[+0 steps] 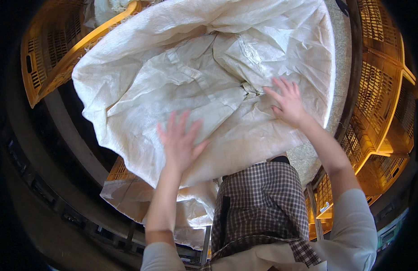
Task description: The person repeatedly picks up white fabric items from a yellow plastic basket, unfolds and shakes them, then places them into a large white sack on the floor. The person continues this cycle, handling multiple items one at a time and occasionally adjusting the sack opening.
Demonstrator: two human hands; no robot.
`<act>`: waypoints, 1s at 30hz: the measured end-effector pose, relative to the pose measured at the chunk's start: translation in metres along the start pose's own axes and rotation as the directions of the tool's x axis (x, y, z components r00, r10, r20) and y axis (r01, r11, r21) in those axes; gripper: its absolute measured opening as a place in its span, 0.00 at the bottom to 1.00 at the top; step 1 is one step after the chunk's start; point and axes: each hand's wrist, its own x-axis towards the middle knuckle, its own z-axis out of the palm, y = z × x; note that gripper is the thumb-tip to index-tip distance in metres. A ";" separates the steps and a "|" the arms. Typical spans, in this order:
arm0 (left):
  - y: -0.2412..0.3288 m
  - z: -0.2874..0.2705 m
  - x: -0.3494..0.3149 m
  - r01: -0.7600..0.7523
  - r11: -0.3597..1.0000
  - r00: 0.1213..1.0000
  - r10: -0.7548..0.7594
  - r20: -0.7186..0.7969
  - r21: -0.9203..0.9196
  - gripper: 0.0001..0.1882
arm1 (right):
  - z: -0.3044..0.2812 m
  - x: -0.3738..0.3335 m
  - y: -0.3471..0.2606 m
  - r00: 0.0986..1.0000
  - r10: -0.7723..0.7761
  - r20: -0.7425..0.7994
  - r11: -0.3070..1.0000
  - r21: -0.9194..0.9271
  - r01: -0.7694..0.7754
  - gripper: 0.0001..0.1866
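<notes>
A large white woven sack (141, 86) spreads wide in front of me, its mouth gaping toward me and its inside creased. Over its near left part, my left hand (179, 140) has its fingers spread and slightly blurred, holding nothing. My right hand (288, 101) is over the right inner side, fingers apart and also holding nothing. Whether either palm touches the cloth I cannot tell. Beside the right fingertips lies a gathered, knot-like bunch (251, 90) of the sack's material.
Yellow plastic crates (376, 99) line the right side. Another yellow crate (51, 58) stands at the upper left with whitish material near it. A second piece of white woven sacking (195, 205) hangs below the big sack, near my checked apron (263, 194). Dark rails run along the left.
</notes>
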 end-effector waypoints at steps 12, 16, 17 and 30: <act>-0.088 0.084 0.034 0.266 0.918 0.890 -0.351 0.292 0.293 0.28 | 0.026 0.087 0.037 0.987 0.124 -0.101 0.991 0.061 -0.118 0.23; -0.045 -0.009 -0.022 0.332 0.931 0.920 -0.285 -0.270 0.150 0.31 | -0.046 -0.001 0.061 0.652 0.381 -0.655 0.897 0.091 -0.432 0.33; -0.044 -0.029 -0.033 0.384 0.912 0.835 -0.279 -0.474 0.140 0.33 | -0.052 -0.012 0.077 0.593 0.483 -0.644 0.830 0.122 -0.544 0.35; -0.298 -0.074 -0.151 0.833 0.405 0.288 -0.899 -0.329 -0.377 0.29 | -0.041 -0.003 -0.055 0.775 0.309 0.552 0.124 0.784 -0.608 0.21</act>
